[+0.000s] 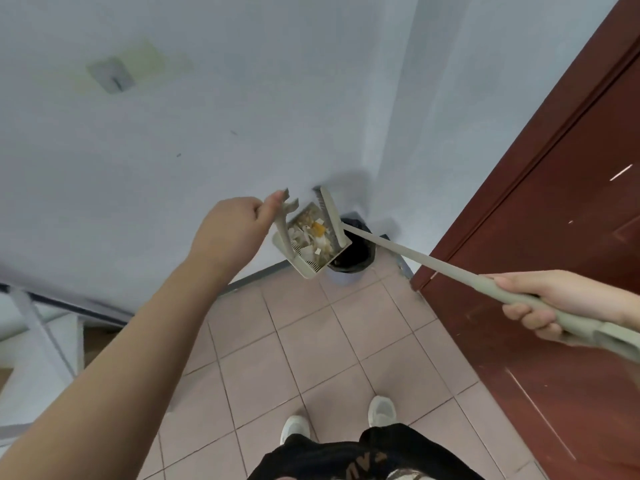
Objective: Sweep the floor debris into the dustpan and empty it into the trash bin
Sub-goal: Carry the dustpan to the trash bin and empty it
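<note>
My left hand [230, 233] grips the back edge of a beige dustpan [313, 268], lifted off the floor and tilted toward the bin. The pan holds debris [311, 237]: white paper scraps, crumbs and an orange piece. My right hand [550, 303] is shut on the long beige handle [433, 261], which runs up to the dustpan's right side. Just behind and below the pan stands a trash bin [356, 254] with a black liner, in the wall corner. The pan's lower lip hangs over the bin's left rim.
A dark red wooden door [554, 202] fills the right side. Pale walls meet in the corner behind the bin. Pink floor tiles [311, 358] stretch to my white shoes [381, 410]. White furniture with a metal frame [38, 334] stands at the left.
</note>
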